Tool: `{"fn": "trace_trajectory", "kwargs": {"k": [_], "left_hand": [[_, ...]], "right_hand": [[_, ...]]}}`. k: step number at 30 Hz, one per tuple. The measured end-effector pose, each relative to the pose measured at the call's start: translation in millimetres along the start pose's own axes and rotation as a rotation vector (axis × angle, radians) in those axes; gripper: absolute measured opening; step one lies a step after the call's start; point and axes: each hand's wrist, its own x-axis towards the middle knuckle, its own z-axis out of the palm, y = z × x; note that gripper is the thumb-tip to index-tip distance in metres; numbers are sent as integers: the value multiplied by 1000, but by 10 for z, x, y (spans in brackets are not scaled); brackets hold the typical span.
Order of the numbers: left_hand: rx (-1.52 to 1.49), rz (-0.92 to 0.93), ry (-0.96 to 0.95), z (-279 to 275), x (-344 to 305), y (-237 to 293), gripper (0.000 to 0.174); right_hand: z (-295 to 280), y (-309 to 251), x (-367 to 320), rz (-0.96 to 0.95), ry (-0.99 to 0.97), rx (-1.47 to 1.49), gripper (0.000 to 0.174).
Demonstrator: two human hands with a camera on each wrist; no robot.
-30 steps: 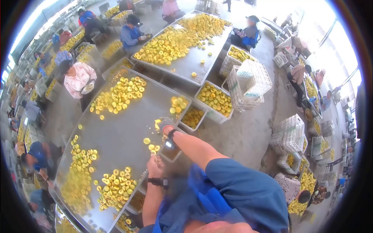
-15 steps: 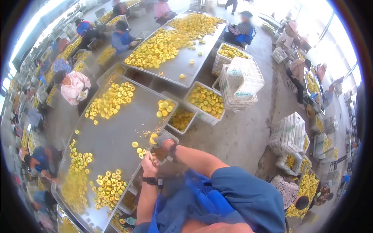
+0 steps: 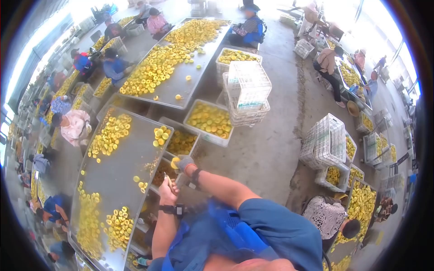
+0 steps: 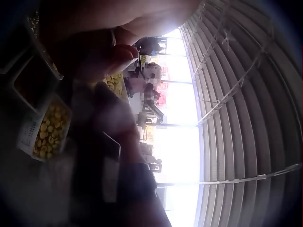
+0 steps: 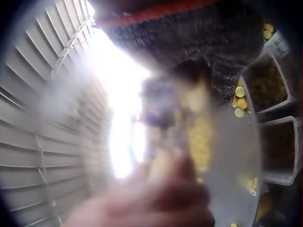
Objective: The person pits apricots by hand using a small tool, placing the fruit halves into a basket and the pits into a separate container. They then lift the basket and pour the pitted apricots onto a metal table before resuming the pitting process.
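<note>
My left hand [image 3: 168,193], bare, grips a small knife [image 3: 169,181] with a pale handle, its tip pointing up toward the other hand. My right hand [image 3: 185,163] wears a grey knit glove and holds a yellow peach [image 3: 175,162] by its fingertips. Both hands are close together, just off the near edge of the metal table [image 3: 120,156]. In the right wrist view the glove [image 5: 189,42] fills the top, and the bare left hand is blurred below. In the left wrist view the bare fingers [image 4: 118,59] cover the upper part, dark and blurred.
Peach halves lie in piles [image 3: 118,228] on the table, with a few loose pieces [image 3: 143,185] near its edge. Crates of peaches [image 3: 209,121] stand beyond the right hand, next to stacked white crates [image 3: 248,92]. A second table [image 3: 181,88] is behind; several people sit around.
The head view has turned, so the table sits further left. Both hands have shifted from over the table's corner to just outside its edge, the right still holding a peach.
</note>
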Motion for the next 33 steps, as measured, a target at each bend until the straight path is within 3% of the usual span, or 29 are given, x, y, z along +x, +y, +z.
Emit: {"fn": "trace_trajectory", "kwargs": {"k": [4,7,8,11,12,15,16,17,18,19,21,23,24,26,28,31,33], "left_hand": [[-70,-113,-30,-168,-71,-469,42],[-52,-149,-71,-170,-173,-584,41],[-42,-151,-56,-112,-213,-600,41],[-14,-167,-42,55,-232,-648,40],[-6,-171,-39,85,-232,-645,40],[95,-120,-123,-49,-70,-778,39],[140,-50,-155,-133,-95,-827,39],[96,-119,-52,-141,-112,-799,39],[132,-34,-86,-248,-153,-824,38],[85,-90,36,-341,-87,-833,38],[-17,-166,91,-512,-261,-671,38],[112,-2,-73,-938,-212,-652,42],[111,-21,-32,-1078,-167,-554,42],[49,-84,80,-1291,-134,-291,42],[16,-123,111,-1558,-126,-12,40],[-28,-81,170,-1883,-159,256,38],[-33,-106,136,-2188,-62,398,39]], "right_hand": [[-426,411,111,-6,52,-296,31],[-669,508,-146,-109,-27,-289,34],[-678,559,-228,-115,-21,-144,32],[-790,297,-684,-4,-29,-104,30],[-808,468,-611,-128,12,-210,24],[-966,1111,-342,-56,-47,-2,20],[-916,1159,-535,-17,-82,95,21],[-890,1028,-670,27,-118,184,22],[-859,874,-812,48,-108,42,20],[-793,876,-948,62,-95,-104,19],[-575,1168,-985,160,-141,-70,18],[-570,1287,-961,177,-68,20,18],[-396,1389,-973,172,-16,76,18],[-234,2049,-477,53,-67,-121,22],[70,2129,-290,-77,-74,-585,35],[649,1921,-252,16,-101,-678,45],[958,1853,-292,-80,-53,-651,44]]}}
